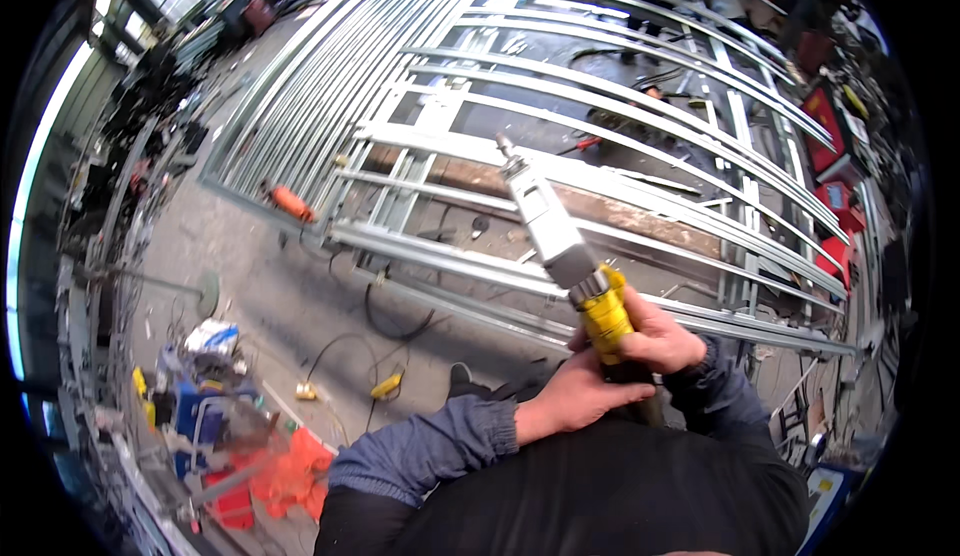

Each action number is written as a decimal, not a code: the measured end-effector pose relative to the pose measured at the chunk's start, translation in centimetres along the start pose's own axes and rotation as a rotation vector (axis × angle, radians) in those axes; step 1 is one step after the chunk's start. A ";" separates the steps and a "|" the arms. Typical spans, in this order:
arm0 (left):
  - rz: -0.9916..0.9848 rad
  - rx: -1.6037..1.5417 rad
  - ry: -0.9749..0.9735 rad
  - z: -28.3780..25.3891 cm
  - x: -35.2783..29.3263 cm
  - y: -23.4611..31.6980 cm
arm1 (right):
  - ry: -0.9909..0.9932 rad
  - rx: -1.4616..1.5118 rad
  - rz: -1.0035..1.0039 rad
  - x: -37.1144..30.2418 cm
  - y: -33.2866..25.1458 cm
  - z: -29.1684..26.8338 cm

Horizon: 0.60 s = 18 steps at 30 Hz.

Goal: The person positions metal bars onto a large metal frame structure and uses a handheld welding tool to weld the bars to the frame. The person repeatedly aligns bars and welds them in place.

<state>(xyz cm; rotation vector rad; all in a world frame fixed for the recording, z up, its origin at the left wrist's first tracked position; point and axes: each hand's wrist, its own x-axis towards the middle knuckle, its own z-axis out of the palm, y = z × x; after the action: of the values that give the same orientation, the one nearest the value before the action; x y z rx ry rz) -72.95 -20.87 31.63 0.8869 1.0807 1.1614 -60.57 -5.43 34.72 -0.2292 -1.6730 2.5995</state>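
In both hands, close to my body, I hold a yellow power drill [605,324]. A long silver attachment [548,221] sits at its front, tapering to a thin nose that points away over the metal frame [460,266]. My right hand [662,338] is closed around the yellow body from the right. Below it, my left hand [575,396] wraps the dark lower part from the left, its fingers partly hidden. Under the tool's nose the frame's pale rails run across, apart from my hands.
An orange power tool [290,203] lies at the frame's left corner. Cables and yellow connectors [386,386] are on the floor. Orange fabric [290,471] and a blue container [205,411] are at lower left. Red cases [828,126] stand at far right. Long metal bars [330,86] lie packed together.
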 end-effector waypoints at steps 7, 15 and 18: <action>-0.001 0.157 -0.160 -12.8 -1.8 2.6 | 0.221 -0.031 -0.137 11.1 0.4 5.6; 0.271 -0.035 -0.143 -22.4 -2.6 14.0 | 0.301 0.109 -0.322 23.9 -8.7 11.2; 0.438 0.214 -0.162 -25.4 -2.0 16.8 | 0.345 0.079 -0.434 26.2 -11.0 11.5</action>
<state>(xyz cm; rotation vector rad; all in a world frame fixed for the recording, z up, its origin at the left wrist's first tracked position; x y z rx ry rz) -101.94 -19.50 41.17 1.4123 0.9127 1.3169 -88.66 -8.20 46.70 -0.2593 -1.3255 2.1552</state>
